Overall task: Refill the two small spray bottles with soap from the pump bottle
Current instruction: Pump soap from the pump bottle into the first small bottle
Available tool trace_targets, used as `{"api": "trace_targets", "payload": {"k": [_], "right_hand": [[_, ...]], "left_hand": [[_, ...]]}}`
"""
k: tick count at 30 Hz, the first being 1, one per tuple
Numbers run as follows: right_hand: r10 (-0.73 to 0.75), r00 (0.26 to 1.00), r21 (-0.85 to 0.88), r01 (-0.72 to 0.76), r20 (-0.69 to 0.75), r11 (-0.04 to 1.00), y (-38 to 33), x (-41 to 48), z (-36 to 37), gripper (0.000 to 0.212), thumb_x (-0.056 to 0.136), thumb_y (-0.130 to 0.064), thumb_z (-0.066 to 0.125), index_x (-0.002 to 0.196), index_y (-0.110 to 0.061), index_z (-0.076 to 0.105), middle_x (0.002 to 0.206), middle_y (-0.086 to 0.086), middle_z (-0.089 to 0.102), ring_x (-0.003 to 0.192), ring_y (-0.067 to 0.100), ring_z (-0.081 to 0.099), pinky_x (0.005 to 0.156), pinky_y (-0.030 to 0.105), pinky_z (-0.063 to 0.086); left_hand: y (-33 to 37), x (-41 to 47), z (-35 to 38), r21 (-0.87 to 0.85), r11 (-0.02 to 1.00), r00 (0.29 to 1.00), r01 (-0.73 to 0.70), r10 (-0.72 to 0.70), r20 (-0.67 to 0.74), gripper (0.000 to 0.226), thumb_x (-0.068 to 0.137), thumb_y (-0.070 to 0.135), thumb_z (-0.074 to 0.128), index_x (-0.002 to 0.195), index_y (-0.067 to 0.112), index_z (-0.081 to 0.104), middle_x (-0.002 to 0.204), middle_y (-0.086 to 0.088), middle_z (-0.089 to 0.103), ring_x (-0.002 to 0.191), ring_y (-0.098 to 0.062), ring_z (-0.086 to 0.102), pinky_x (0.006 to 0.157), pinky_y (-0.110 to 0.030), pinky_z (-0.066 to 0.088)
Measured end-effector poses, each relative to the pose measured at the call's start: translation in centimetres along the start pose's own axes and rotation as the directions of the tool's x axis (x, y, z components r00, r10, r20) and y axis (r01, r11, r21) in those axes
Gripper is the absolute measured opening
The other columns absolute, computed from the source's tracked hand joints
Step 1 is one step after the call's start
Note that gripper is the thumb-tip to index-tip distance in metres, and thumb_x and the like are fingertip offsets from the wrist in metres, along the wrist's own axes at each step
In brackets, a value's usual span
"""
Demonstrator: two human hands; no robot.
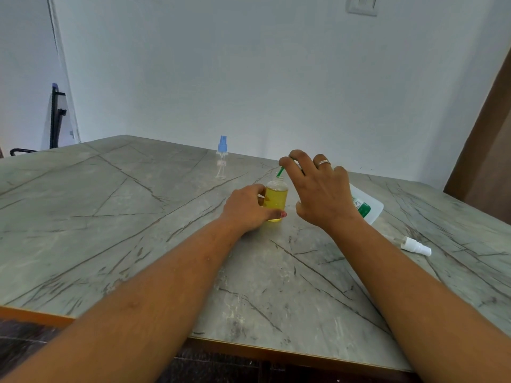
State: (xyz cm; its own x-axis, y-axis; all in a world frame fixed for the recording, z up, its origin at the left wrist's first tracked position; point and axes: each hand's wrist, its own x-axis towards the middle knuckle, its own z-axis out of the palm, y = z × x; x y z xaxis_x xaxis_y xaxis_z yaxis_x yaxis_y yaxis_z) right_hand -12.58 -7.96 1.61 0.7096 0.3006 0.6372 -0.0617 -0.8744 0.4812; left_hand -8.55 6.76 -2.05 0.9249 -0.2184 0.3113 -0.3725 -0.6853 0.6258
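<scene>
My left hand [246, 208] grips the nearly full small spray bottle [276, 200] on the table [138, 217]; my right hand [318, 189] pinches the green pump spout [281, 171] at its neck. 1 more squirt could overflow it.

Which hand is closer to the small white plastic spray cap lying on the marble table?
Right. The right hand, pinching a green tube, hovers left of the white spray cap; the left hand is farther left, gripping the yellow-filled clear bottle.
</scene>
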Motion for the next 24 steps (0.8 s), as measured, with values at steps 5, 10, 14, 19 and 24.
{"api": "trace_targets", "payload": {"k": [5,10,14,19,24], "right_hand": [[0.024,1.0,0.009,-0.024,0.008,1.0,-0.08,0.04,-0.26,0.076,0.066,-0.035,0.074,0.128,-0.026,0.03,0.133,0.004,0.041,0.104,0.029,0.052,0.066,0.036,0.05],[0.034,0.999,0.025,-0.034,0.008,0.999,-0.13,0.14,-0.33,0.073,0.068,-0.036,0.073,0.127,-0.026,0.033,0.13,0.004,0.043,0.105,0.029,0.052,0.068,0.037,0.05],[0.011,1.0,0.019,-0.011,0.015,1.0,-0.1,0.11,-0.14,0.079,0.067,-0.034,0.074,0.132,-0.025,0.03,0.136,0.004,0.039,0.106,0.03,0.052,0.067,0.036,0.05],[0.021,0.999,0.005,-0.021,0.024,1.0,-0.04,0.01,-0.27,0.079,0.068,-0.035,0.073,0.131,-0.027,0.027,0.136,0.003,0.039,0.106,0.029,0.052,0.068,0.036,0.05],[0.046,0.999,0.012,-0.046,0.013,0.999,-0.23,0.09,-0.49,0.07,0.069,-0.035,0.072,0.126,-0.025,0.033,0.128,0.004,0.044,0.103,0.029,0.052,0.067,0.036,0.049]], "left_hand": [[-0.01,0.02,0.03,0.0,1.0,1.0,-0.001,0.001,-0.004,0.078,0.072,0.053,0.069,0.136,0.019,0.041,0.134,-0.003,0.052,0.114,-0.02,0.053,0.092,-0.032,0.044],[0.05,0.03,0.08,0.003,1.0,1.0,0.004,-0.004,-0.004,0.078,0.072,0.053,0.069,0.136,0.019,0.041,0.134,-0.003,0.051,0.113,-0.02,0.053,0.091,-0.031,0.044],[0.02,0.04,0.0,0.002,1.0,1.0,0.003,-0.003,-0.003,0.078,0.073,0.053,0.068,0.137,0.018,0.04,0.135,-0.003,0.051,0.114,-0.021,0.053,0.092,-0.031,0.044],[0.09,0.06,-0.01,0.016,1.0,1.0,-0.001,0.001,0.002,0.078,0.073,0.054,0.068,0.136,0.018,0.041,0.135,-0.003,0.051,0.114,-0.02,0.053,0.092,-0.03,0.044],[0.12,0.03,0.0,0.026,1.0,1.0,0.005,-0.005,0.001,0.079,0.073,0.054,0.068,0.137,0.018,0.04,0.136,-0.003,0.05,0.114,-0.02,0.053,0.092,-0.031,0.044]]}}
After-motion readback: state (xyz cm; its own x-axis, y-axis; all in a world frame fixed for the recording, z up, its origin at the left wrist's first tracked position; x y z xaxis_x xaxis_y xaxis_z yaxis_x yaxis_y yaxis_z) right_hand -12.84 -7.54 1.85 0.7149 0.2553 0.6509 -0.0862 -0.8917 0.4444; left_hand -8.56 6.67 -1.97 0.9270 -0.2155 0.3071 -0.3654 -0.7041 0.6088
